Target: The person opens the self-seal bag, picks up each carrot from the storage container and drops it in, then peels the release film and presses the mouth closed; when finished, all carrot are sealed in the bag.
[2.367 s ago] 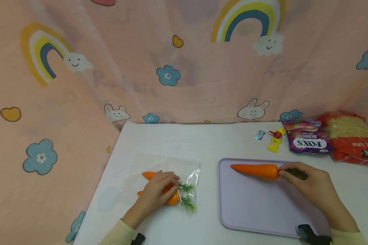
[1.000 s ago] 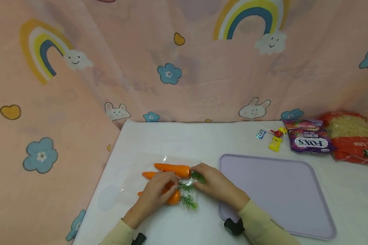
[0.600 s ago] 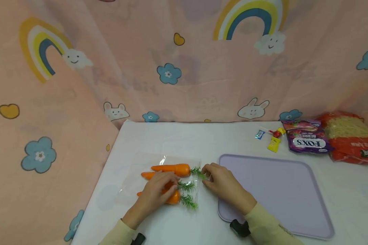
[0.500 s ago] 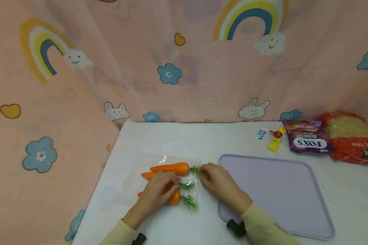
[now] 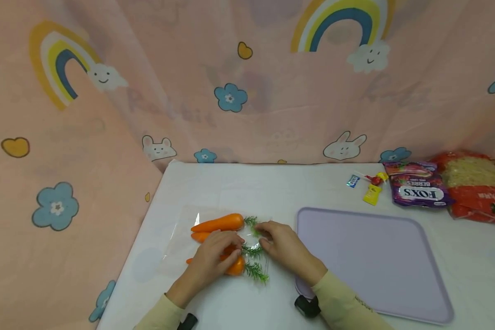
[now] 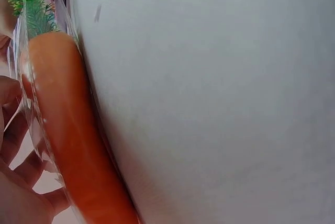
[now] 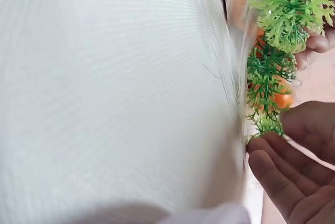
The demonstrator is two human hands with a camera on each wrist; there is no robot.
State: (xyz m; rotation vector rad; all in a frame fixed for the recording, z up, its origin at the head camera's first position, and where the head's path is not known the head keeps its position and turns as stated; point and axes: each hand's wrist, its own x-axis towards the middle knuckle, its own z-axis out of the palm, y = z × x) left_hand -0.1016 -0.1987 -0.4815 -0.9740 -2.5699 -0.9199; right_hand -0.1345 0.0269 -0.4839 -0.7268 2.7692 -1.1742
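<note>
Three orange toy carrots with green leafy tops lie side by side in and on a clear plastic bag (image 5: 177,245) in the head view. The farthest carrot (image 5: 220,222) points left; its leaves (image 7: 269,124) are pinched between thumb and fingertips of my right hand (image 5: 282,243). My left hand (image 5: 214,254) lies across the middle carrot (image 5: 199,237) and the nearest carrot (image 5: 236,266), hiding much of both. Its bent fingers pinch the bag film. In the left wrist view, a carrot (image 6: 68,114) shows through the film, with fingers (image 6: 15,135) beside it.
A pale purple tray (image 5: 371,261) lies right of the bag. Behind it are small wrapped candies (image 5: 372,195), a lollipop (image 5: 374,180), a purple candy bag (image 5: 416,185) and a red noodle bag (image 5: 478,188). A patterned pink curtain (image 5: 272,114) hangs behind the white table.
The farthest carrot came from over the tray to the bag in my right hand. That hand briefly let go, took the leaves again and moved the carrot farther left. My left hand stayed put.
</note>
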